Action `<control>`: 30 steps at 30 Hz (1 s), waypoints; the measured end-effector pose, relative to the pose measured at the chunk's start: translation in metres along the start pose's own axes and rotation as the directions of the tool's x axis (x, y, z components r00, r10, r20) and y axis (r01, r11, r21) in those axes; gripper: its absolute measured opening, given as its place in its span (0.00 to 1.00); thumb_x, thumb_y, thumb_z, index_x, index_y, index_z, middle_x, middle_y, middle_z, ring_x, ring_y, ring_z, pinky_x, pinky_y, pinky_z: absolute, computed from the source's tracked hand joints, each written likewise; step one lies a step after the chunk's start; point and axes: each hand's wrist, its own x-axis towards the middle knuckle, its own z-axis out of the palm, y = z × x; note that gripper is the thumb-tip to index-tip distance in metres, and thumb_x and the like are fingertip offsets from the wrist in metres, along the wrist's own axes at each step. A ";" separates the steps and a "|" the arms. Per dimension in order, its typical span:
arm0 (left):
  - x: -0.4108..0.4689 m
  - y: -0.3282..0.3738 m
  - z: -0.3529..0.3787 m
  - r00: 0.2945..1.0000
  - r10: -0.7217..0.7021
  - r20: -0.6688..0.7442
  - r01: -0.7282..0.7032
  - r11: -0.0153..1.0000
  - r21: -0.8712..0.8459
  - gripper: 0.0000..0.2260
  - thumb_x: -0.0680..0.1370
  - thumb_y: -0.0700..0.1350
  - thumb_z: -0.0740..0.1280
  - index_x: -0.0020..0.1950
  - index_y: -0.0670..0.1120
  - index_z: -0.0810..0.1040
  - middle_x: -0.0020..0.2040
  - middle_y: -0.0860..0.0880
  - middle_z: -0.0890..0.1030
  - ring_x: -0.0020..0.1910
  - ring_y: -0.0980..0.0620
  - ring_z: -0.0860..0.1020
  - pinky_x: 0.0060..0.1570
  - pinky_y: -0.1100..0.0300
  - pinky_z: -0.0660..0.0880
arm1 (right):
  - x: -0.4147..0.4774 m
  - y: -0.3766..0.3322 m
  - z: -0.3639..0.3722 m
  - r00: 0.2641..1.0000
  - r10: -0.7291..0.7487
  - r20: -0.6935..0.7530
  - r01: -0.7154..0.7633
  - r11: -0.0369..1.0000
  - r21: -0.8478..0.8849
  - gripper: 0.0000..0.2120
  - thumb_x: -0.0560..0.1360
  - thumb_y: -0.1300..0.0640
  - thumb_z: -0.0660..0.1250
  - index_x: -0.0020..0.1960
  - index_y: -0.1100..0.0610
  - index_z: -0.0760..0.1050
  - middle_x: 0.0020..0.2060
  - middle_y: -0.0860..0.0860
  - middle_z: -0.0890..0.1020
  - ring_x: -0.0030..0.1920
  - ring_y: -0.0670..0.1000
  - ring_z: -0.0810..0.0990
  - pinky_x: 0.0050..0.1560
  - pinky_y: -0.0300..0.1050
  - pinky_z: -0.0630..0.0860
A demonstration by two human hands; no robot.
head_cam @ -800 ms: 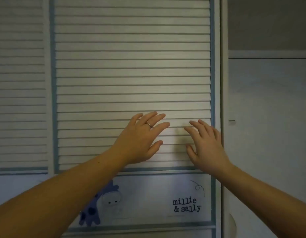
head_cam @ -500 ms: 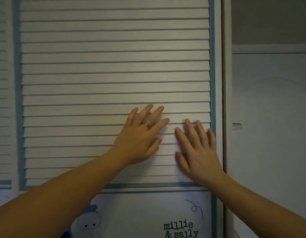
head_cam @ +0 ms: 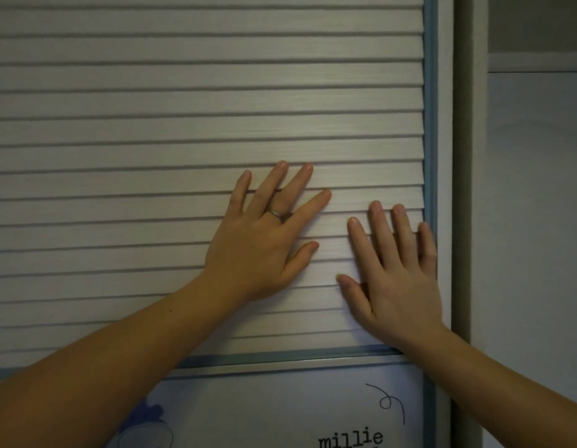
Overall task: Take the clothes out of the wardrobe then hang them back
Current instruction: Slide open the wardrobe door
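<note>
**Opening step: both palms flat on the closed wardrobe door**

1. Hands. I read my left hand at centre frame, fingers straight and spread, palm laid flat on the slats and grasping nothing. My right hand lies just beside it toward the lower right, fingers straight and closer together, also flat and holding nothing. Its little finger touches the blue frame strip.

2. Task item. The slatted door panel fills the upper left and centre of the frame. No clothes show anywhere, so I judge them to be behind this door, out of view.

3. Step in hand. I judge this to be the opening of the wardrobe, ahead of any garment removal. No handle is visible. With the hands near the right edge of the door, the likely next move is a sideways push by palm friction. That calls for firm, even pressure so the palms do not slip over the slats.

4. Count.
- Hands: two.
- Ring: one, on the left hand.
- Slatted panels: one.
- Printed lower panel: one, bottom of frame, with one cartoon figure and one "millie" lettering.
- Side post: one, right of frame.
- Garments and hangers: none in view.
</note>
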 end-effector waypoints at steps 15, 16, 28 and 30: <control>-0.050 -0.070 -0.011 1.000 -0.003 -0.015 0.003 1.000 -0.011 0.27 0.81 0.60 0.57 0.79 0.53 0.63 0.80 0.46 0.56 0.80 0.43 0.54 0.73 0.36 0.53 | 0.020 -0.083 0.006 1.000 -0.009 -0.024 0.009 1.000 -0.010 0.32 0.79 0.39 0.54 0.78 0.55 0.59 0.78 0.58 0.55 0.78 0.62 0.52 0.73 0.68 0.53; -0.054 -0.077 -0.012 1.000 -0.004 -0.014 0.004 1.000 -0.010 0.27 0.80 0.60 0.57 0.79 0.53 0.63 0.81 0.46 0.56 0.80 0.43 0.54 0.73 0.36 0.54 | 0.022 -0.091 0.007 1.000 -0.013 -0.024 0.013 1.000 -0.006 0.33 0.79 0.39 0.54 0.78 0.55 0.59 0.78 0.58 0.56 0.78 0.62 0.52 0.73 0.68 0.53; -0.115 -0.157 -0.027 0.999 -0.038 0.009 0.038 0.999 0.021 0.27 0.80 0.60 0.57 0.79 0.52 0.62 0.80 0.46 0.57 0.79 0.43 0.54 0.73 0.37 0.55 | 0.044 -0.188 0.011 0.998 -0.064 0.017 0.062 0.996 0.058 0.34 0.79 0.37 0.56 0.78 0.54 0.58 0.78 0.58 0.55 0.78 0.62 0.51 0.72 0.70 0.52; -0.126 -0.170 -0.029 0.999 -0.046 0.006 0.046 0.999 0.024 0.27 0.81 0.60 0.56 0.78 0.52 0.63 0.80 0.46 0.58 0.79 0.43 0.55 0.73 0.37 0.55 | 0.048 -0.204 0.012 0.997 -0.078 0.020 0.077 0.995 0.062 0.34 0.78 0.37 0.56 0.78 0.54 0.58 0.78 0.58 0.55 0.78 0.62 0.51 0.73 0.70 0.51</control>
